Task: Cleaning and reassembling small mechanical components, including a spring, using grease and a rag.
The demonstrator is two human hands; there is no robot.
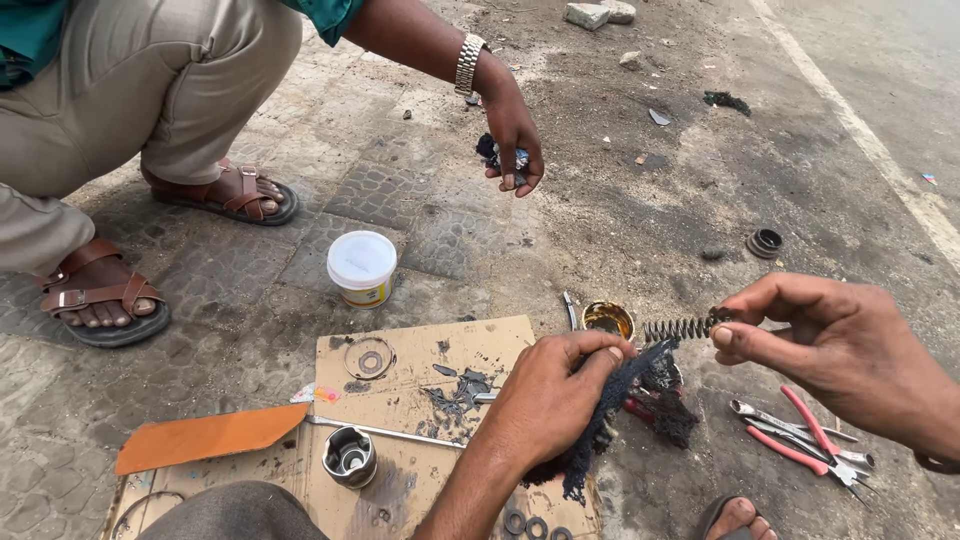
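The left hand (555, 385) is closed around a dirty black rag (625, 400), and the right hand (835, 345) pinches one end of a coil spring (680, 327) between thumb and fingers, holding it level just above the rag and beside a small open tin of grease (609, 319). Below lies greasy cardboard (420, 400) carrying a metal piston (349, 457). Red-handled pliers (805, 435) lie on the ground under the right hand. Another person's hand (512, 130) hangs near a white tub (361, 268)
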